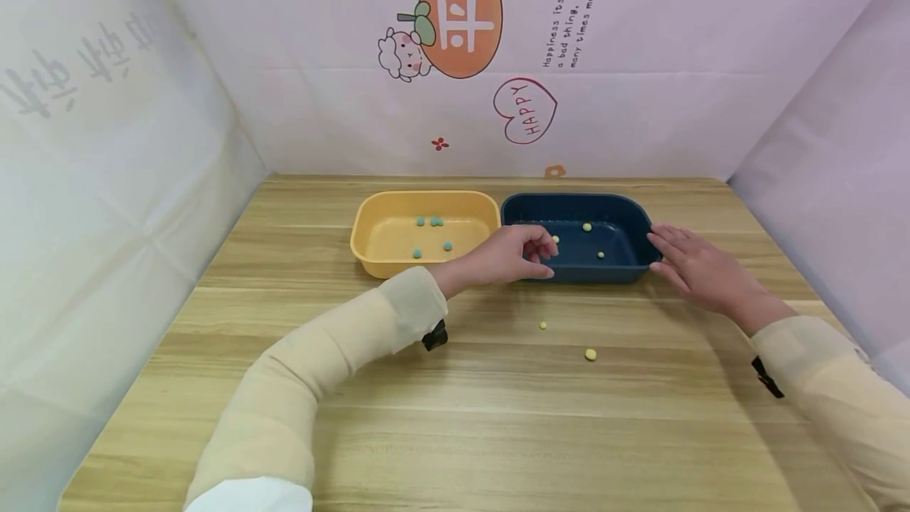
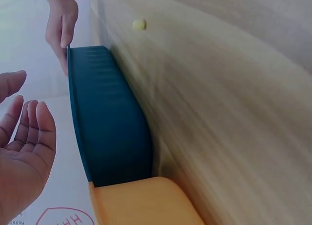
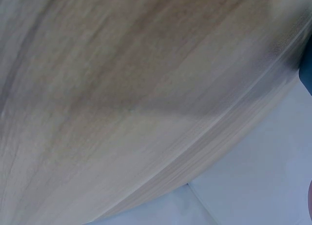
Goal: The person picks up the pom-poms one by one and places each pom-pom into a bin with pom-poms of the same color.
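Over the near left edge of a dark blue tray [image 1: 583,273] hovers my left hand [image 1: 508,254]. Its fingers are loosely bent and hold nothing; in the left wrist view the palm of the left hand [image 2: 24,152] shows bare. At the tray's right end, my right hand [image 1: 704,271] rests with straight fingers against the rim. Inside the blue tray lie small yellow balls [image 1: 587,227], three of them visible. On the table in front sit a yellow ball [image 1: 591,355] and a smaller yellow ball [image 1: 543,325].
A yellow-orange tray [image 1: 377,268] adjoins the blue one on the left, with several teal balls [image 1: 448,246] in it. Both stand on a wood-grain table [image 1: 455,433]. White printed cloth [image 1: 320,101] encloses the back and sides.
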The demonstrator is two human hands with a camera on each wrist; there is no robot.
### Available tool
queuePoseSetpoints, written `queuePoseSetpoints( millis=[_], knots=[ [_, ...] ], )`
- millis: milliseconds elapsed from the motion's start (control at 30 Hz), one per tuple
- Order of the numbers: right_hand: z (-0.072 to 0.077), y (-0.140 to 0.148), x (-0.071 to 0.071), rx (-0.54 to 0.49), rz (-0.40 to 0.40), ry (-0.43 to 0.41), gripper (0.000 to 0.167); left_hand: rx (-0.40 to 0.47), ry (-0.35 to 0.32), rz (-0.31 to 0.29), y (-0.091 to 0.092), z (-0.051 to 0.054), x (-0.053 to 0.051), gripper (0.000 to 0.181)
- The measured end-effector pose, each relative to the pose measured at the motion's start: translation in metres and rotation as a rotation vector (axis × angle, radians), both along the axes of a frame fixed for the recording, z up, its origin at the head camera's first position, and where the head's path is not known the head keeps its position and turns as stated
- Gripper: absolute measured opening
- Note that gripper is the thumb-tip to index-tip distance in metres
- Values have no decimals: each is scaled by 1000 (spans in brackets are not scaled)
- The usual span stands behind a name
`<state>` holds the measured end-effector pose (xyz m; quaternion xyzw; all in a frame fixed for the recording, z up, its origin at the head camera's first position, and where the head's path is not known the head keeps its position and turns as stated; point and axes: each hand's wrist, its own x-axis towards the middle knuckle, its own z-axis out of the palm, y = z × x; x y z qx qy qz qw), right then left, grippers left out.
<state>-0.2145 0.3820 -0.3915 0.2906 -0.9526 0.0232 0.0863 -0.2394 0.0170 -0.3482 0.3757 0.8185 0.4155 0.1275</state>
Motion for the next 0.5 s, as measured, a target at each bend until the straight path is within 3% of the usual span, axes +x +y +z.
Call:
queuePoseSetpoints(
  millis=[300,500],
  knots=[
    [0,0,1,1,-3,1,56,-20,-24,-46,3,-9,7,22],
    [0,0,0,-4,-1,2,56,-39,-85,-90,4,-15,14,22]
  ],
)
